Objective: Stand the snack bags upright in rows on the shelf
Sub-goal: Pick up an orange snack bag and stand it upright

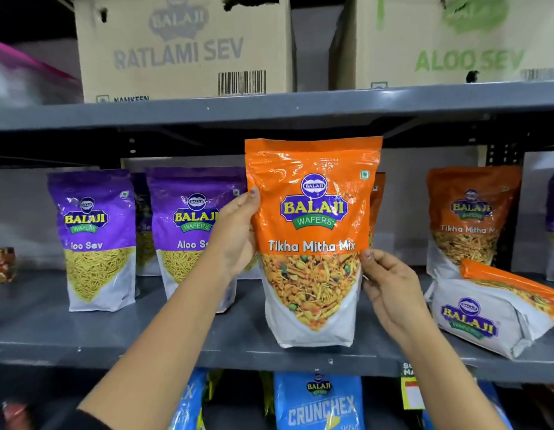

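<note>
I see a grey metal shelf (pixel 36 324) running the full width of the view; on the board above it sit two cardboard cartons, the Ratlami Sev carton (pixel 182 48) on the left and the Aloo Sev carton (pixel 455 41) on the right. In the middle of the shelf, near its front edge, stands the orange Tikha Mitha Mix bag (pixel 313 243); its long axis is vertical, sealed top up, base on the board, printed face turned toward me. My left hand (pixel 235 237) is clamped on the bag's left edge, thumb across the front and fingers behind; my right hand (pixel 390 290) pinches the right edge lower down, thumb tip on the front.

To the left stand two purple Aloo Sev bags, the far-left one (pixel 95 240) and the nearer one (pixel 188 231) partly behind my left wrist; both are upright and face forward, with another purple bag showing between them farther back. At the right an upright orange bag (pixel 468 218) stands at the back; in front of it a toppled orange bag (pixel 493 315) lies on its side, long axis roughly level, base toward me. Below the shelf I see a blue Crunchex bag (pixel 319 401).
</note>
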`<state>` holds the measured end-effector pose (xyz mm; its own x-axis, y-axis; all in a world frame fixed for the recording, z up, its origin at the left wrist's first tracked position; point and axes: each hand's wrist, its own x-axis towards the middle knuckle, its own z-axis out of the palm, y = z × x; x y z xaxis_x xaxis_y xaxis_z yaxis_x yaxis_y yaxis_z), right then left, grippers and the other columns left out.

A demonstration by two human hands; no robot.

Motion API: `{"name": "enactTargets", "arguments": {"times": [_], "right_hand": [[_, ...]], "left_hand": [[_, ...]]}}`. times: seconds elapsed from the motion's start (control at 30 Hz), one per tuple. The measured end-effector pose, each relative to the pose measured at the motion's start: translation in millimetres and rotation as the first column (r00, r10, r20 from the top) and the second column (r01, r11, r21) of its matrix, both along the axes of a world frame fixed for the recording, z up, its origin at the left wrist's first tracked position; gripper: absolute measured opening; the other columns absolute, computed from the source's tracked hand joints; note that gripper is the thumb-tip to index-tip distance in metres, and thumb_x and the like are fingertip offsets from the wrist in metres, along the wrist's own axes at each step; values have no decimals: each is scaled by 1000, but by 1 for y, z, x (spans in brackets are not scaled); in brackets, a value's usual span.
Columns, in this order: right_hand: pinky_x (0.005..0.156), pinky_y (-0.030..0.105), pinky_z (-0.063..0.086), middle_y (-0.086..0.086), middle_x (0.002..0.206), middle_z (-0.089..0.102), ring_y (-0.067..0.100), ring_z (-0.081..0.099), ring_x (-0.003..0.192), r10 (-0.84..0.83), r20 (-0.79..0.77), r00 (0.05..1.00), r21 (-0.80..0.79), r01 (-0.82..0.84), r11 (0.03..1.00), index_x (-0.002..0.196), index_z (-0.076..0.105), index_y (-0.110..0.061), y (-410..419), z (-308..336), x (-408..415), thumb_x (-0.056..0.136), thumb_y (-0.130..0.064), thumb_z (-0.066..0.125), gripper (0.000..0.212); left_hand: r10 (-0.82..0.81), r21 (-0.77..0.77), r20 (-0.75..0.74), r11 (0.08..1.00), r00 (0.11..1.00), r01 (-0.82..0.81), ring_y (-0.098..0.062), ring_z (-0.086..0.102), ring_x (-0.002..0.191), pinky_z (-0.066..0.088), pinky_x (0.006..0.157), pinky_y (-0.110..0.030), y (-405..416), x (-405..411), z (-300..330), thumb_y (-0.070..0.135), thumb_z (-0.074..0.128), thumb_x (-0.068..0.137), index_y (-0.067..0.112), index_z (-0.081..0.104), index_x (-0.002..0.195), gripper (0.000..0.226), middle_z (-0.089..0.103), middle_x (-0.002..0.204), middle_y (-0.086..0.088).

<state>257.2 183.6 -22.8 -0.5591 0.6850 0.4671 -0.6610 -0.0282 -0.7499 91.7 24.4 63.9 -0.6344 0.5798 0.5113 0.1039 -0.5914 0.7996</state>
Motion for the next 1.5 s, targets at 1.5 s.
{"name": "enactTargets", "arguments": {"times": [1.5], "right_hand": [[75,33,54,6,92,72,17,68,82,-321,399,859,118,299,947,91,68,-16,39,-26,-47,93,-16,61,8]], "left_hand": [[616,241,-141,781,775,-576,-17,38,141,34,113,-25,68,-4,-56,14,49,95,10,40,142,48,40,151,-8]]}}
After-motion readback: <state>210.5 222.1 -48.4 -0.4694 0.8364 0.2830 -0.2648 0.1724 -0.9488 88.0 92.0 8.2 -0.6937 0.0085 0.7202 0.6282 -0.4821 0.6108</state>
